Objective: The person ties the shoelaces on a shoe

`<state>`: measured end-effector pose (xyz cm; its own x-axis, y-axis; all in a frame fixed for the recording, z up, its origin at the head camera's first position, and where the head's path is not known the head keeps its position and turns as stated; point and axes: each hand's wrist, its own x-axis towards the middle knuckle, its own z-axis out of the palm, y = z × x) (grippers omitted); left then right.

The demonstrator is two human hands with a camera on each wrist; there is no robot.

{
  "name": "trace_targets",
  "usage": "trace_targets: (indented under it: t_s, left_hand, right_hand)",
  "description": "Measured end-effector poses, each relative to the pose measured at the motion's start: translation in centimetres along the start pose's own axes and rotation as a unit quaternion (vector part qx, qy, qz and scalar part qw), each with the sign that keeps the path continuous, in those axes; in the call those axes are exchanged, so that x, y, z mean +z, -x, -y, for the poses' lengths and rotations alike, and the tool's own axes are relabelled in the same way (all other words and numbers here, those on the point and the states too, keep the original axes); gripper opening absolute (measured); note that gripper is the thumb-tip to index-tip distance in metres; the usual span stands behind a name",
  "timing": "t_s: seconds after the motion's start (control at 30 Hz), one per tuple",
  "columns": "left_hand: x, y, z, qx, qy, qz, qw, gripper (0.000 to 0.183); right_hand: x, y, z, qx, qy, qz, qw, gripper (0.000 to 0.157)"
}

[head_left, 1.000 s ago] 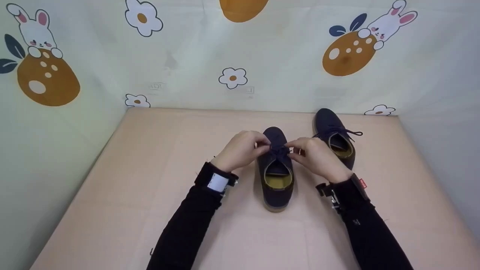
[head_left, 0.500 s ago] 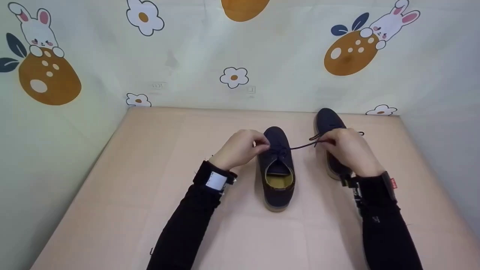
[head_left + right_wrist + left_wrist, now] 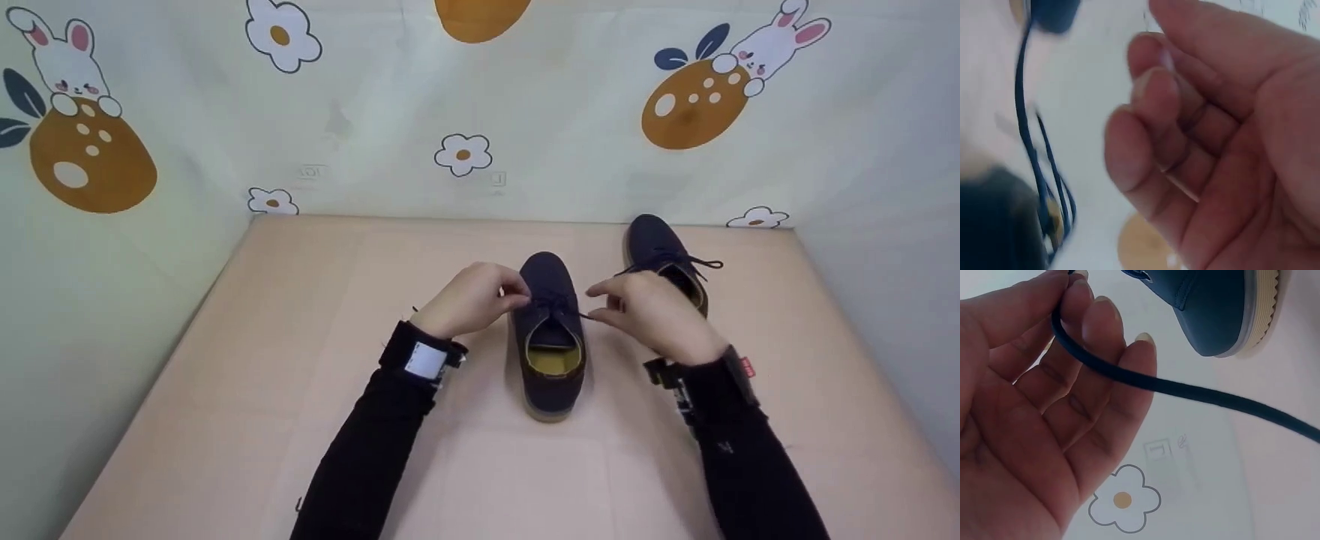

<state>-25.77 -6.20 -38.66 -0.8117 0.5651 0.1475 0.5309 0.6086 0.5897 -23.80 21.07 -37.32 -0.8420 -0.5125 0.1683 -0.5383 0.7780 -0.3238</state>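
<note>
Navy shoe sits upright on the counter between 2 hands, toe pointing away, probably so both sides are reachable. Left hand pinches a lace in its fingers, likely to control it; right hand, fingers parted, apparently grips nothing, partly hiding 2nd shoe.

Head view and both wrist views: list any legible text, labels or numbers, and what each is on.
No text is legible.
Red tag on right wristband: pale lettering, too small.
White label on left wristband: nothing readable.
Backdrop: boxed mark and other faint marks, unreadable.
Right sleeve: tiny pale mark, unreadable.
Right wrist view, top right: dark marks, blurred.
Nearer lace-up shoe: no lettering visible.
</note>
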Motion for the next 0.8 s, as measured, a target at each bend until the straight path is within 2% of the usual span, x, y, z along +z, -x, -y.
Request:
trace_targets:
  t_s: [0.1, 0.2, 0.33, 0.47, 0.53, 0.6, 0.7, 0.8]
  left_hand:
    - [0.0, 0.1, 0.1, 0.0, 0.002, 0.003, 1.0, 0.009]
    - [-0.1, 0.2, 0.3, -0.001, 0.004, 0.005, 1.0, 0.009]
    - [-0.7, 0.3, 0.4, 0.009, 0.012, 0.002, 0.9999, 0.01]
    - [-1.7, 0.7, 0.6, 0.002, 0.029, 0.003, 0.9996, 0.011]
    - [-2.2, 1.0, 0.8, -0.008, 0.032, 0.013, 0.9994, 0.011]
    - [-2.6, 1.3, 1.1, -0.019, 0.024, 0.027, 0.9992, 0.011]
    - [-2.8, 1.7, 1.5, -0.033, -0.002, 0.055, 0.9979, 0.013]
    - [-2.8, 1.9, 1.8, -0.045, -0.022, 0.077, 0.9958, 0.016]
  right_hand:
    - [1.7, -0.8, 1.0, -0.026, 0.023, -0.011, 0.999, 0.013]
    - [2.4, -1.0, 0.9, -0.033, 0.051, -0.031, 0.998, 0.003]
    - [1.4, -0.6, -0.1, -0.025, 0.062, -0.044, 0.997, 0.005]
    - [-0.7, 0.3, -1.6, 0.01, 0.048, -0.054, 0.997, 0.008]
    - [-1.6, 0.9, -2.2, 0.026, 0.035, -0.042, 0.998, 0.011]
    - [-2.0, 1.4, -2.6, 0.042, 0.02, -0.01, 0.999, 0.013]
    - [-2.0, 1.6, -2.8, 0.063, 0.002, 0.051, 0.997, 0.018]
    - [-1.7, 1.5, -2.7, 0.078, -0.007, 0.083, 0.993, 0.022]
